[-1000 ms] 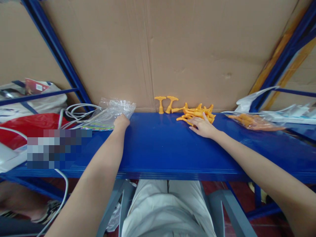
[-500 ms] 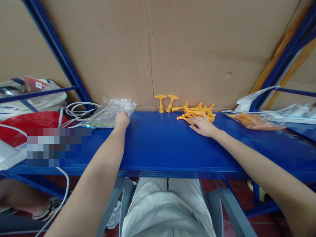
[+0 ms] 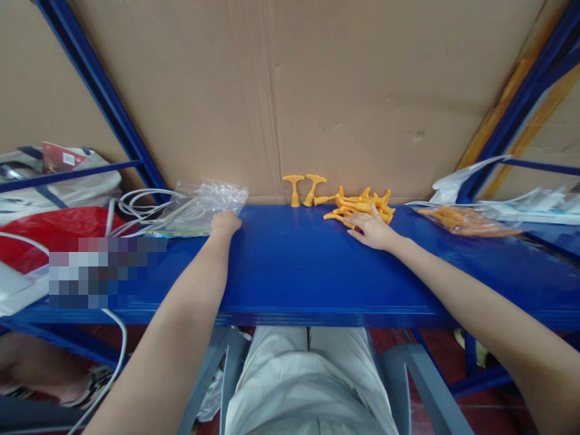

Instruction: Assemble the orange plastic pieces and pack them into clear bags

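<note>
My left hand (image 3: 225, 222) is closed at the right edge of a clear plastic bag (image 3: 194, 211); its fingertips are hidden. On a pile of yellow-orange plastic T-handled pieces (image 3: 369, 202) lies my right hand (image 3: 374, 231), palm down with fingers spread. Left of the pile, two of these pieces, one T-handled piece (image 3: 294, 192) and another T-handled piece (image 3: 313, 192), lean upright against the cardboard at the back. Another orange piece (image 3: 325, 199) lies on its side between them and the pile.
The blue table (image 3: 281, 272) meets a cardboard wall (image 3: 339, 90). To the right lies a clear bag of orange pieces (image 3: 466, 222). White cables (image 3: 131, 205) and a red bag (image 3: 58, 226) are on the left. Blue uprights (image 3: 99, 90) stand either side. Another person's leg (image 3: 49, 368) shows lower left.
My left hand has come slightly down and its fist has turned a little at the bag's edge. The right hand stays on the pile.
</note>
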Demonstrator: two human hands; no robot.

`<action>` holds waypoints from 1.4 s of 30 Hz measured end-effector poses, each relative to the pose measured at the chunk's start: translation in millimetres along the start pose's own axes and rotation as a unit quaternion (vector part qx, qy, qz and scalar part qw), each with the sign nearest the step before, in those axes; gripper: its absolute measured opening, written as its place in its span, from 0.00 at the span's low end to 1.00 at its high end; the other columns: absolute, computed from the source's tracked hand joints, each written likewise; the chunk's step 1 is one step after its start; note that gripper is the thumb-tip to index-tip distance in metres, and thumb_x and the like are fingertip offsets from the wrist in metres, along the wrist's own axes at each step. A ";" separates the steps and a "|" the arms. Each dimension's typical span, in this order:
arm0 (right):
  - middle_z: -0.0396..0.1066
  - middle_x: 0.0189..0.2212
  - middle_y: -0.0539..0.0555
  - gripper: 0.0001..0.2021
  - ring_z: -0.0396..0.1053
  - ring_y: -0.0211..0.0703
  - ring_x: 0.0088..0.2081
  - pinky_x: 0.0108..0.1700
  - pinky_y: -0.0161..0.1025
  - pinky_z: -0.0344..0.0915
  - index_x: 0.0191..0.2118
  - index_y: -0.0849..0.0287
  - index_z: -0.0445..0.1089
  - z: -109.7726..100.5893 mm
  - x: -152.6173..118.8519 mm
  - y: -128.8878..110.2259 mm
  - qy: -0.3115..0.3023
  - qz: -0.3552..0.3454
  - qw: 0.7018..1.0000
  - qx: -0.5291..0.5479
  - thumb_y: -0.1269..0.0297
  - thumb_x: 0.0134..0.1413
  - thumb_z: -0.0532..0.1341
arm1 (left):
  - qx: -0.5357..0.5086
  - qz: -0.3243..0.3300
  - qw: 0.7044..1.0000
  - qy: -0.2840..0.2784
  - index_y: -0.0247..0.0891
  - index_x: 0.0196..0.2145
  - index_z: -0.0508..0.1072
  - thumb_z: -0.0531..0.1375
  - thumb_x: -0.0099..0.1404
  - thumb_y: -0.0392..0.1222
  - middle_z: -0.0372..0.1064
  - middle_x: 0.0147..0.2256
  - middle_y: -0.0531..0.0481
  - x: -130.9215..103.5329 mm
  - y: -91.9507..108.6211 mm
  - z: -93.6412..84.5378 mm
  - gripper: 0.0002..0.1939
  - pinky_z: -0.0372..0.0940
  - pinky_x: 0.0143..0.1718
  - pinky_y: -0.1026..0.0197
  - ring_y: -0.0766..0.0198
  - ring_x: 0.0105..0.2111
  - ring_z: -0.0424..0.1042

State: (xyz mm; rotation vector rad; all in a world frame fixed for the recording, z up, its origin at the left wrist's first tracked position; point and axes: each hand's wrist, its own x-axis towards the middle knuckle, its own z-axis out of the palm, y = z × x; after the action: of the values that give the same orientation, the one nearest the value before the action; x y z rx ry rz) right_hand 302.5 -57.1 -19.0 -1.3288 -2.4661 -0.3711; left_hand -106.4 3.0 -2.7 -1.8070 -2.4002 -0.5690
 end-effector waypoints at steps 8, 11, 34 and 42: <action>0.72 0.54 0.62 0.20 0.67 0.61 0.57 0.63 0.74 0.43 0.56 0.55 0.71 0.9 -0.6 3.0 0.012 -0.013 1.000 0.005 0.60 0.63 0.52 | 0.008 -0.034 0.998 0.051 0.23 0.53 0.70 0.53 0.64 0.33 0.66 0.56 0.27 -16.0 14.8 -16.4 0.21 0.62 0.57 0.45 0.41 0.58 0.64; 0.73 0.54 0.62 0.20 0.68 0.60 0.56 0.63 0.73 0.44 0.56 0.56 0.71 0.2 -0.6 2.3 0.015 -0.009 1.000 0.000 0.60 0.63 0.52 | -0.049 0.003 0.993 0.107 0.21 0.57 0.66 0.50 0.67 0.33 0.64 0.58 0.31 -16.7 20.8 -26.3 0.23 0.60 0.59 0.45 0.42 0.59 0.62; 0.76 0.49 0.60 0.21 0.71 0.56 0.52 0.64 0.66 0.49 0.56 0.58 0.71 -5.6 0.2 -4.0 0.017 0.034 0.998 -0.045 0.61 0.60 0.55 | -0.035 0.462 0.883 -0.077 0.38 0.33 0.79 0.53 0.59 0.34 0.79 0.34 0.49 -67.2 108.4 1.9 0.13 0.69 0.42 0.61 0.59 0.38 0.77; 0.75 0.50 0.62 0.21 0.71 0.58 0.54 0.64 0.65 0.50 0.56 0.60 0.72 -7.2 0.6 -5.4 0.002 0.046 0.998 -0.036 0.61 0.60 0.55 | 0.085 0.286 0.952 -0.071 0.40 0.48 0.74 0.52 0.69 0.50 0.76 0.46 0.44 -53.7 88.2 -0.3 0.18 0.68 0.46 0.57 0.52 0.48 0.74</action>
State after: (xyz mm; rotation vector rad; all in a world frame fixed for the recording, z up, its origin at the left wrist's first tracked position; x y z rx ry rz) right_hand 298.8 -62.1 -12.6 -1.4634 -2.3992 -0.4436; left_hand -7.3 -25.5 3.6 -2.3691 -1.7768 -0.1693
